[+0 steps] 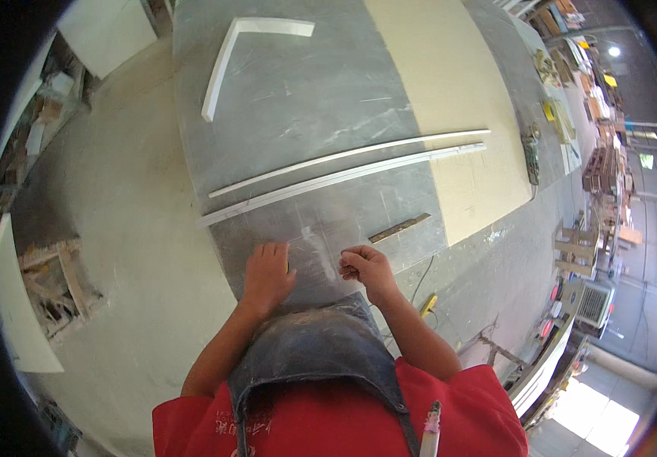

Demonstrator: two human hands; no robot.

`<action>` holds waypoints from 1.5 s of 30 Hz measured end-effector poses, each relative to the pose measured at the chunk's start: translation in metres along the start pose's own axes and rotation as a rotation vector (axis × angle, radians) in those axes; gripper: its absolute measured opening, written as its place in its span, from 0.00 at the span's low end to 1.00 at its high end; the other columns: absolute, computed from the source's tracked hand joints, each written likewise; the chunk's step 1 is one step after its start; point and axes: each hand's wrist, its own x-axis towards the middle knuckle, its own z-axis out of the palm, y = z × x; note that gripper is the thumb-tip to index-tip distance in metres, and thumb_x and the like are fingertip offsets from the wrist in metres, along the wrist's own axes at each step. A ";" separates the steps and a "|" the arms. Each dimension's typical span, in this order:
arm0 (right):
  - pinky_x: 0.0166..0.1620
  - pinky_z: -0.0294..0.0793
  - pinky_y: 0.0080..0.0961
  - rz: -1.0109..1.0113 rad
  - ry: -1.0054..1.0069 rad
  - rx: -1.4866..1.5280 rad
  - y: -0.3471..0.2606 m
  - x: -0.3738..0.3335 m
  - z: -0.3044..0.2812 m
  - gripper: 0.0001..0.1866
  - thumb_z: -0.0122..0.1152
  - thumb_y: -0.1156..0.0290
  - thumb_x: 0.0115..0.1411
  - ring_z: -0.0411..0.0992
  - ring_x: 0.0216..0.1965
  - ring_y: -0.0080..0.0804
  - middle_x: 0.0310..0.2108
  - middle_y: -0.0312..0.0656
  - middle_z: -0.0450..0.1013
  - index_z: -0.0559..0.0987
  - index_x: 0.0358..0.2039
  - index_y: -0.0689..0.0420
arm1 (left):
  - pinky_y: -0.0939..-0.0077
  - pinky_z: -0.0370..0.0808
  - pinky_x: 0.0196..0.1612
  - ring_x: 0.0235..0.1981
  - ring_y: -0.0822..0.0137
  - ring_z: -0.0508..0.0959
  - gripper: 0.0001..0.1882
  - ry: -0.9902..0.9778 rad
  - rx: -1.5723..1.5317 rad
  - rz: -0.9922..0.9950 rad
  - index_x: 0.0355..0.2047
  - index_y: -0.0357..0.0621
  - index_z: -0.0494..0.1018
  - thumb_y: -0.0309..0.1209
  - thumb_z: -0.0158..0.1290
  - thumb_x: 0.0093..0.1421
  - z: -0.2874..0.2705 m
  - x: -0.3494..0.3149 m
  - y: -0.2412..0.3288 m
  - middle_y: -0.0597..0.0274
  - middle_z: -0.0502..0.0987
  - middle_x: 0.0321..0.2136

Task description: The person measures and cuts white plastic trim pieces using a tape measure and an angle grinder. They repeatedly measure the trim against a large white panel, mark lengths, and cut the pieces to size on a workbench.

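Over the near edge of the grey tabletop, my left hand is closed, knuckles up. A sliver of something yellow and dark shows at its thumb side, too small to name. My right hand is a short way to the right, its thumb and fingertips pinched together; whatever they hold is too small to make out. Beyond the right hand lies a narrow, dark, worn strip. Farther off, long thin white strips lie side by side across the table.
A white angled piece lies at the table's far left. A pale yellow board covers part of the right side. A dark power tool stands near the right edge. On the floor are a yellow object with a cable and a wooden frame.
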 end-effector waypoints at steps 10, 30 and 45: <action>0.39 0.78 0.24 -0.142 -0.139 -0.071 0.007 0.014 -0.042 0.12 0.65 0.67 0.67 0.78 0.34 0.25 0.33 0.38 0.79 0.81 0.44 0.63 | 0.50 0.70 0.55 0.55 0.50 0.73 0.27 0.198 0.283 0.150 0.54 0.43 0.74 0.35 0.66 0.55 0.008 0.008 0.018 0.52 0.75 0.49; 0.32 0.77 0.23 -0.190 0.322 0.143 -0.008 -0.016 -0.335 0.10 0.61 0.75 0.63 0.77 0.28 0.29 0.30 0.39 0.78 0.81 0.44 0.64 | 0.53 0.73 0.58 0.54 0.44 0.76 0.26 0.791 0.280 -0.507 0.55 0.40 0.76 0.36 0.62 0.57 0.016 0.069 0.007 0.44 0.77 0.51; 0.40 0.82 0.34 -0.235 0.023 -0.281 -0.058 0.036 -0.249 0.14 0.62 0.73 0.64 0.80 0.37 0.39 0.37 0.48 0.80 0.81 0.48 0.66 | 0.62 0.78 0.54 0.49 0.53 0.83 0.27 1.047 -0.510 -0.927 0.58 0.43 0.76 0.32 0.60 0.57 0.017 0.034 -0.136 0.50 0.83 0.47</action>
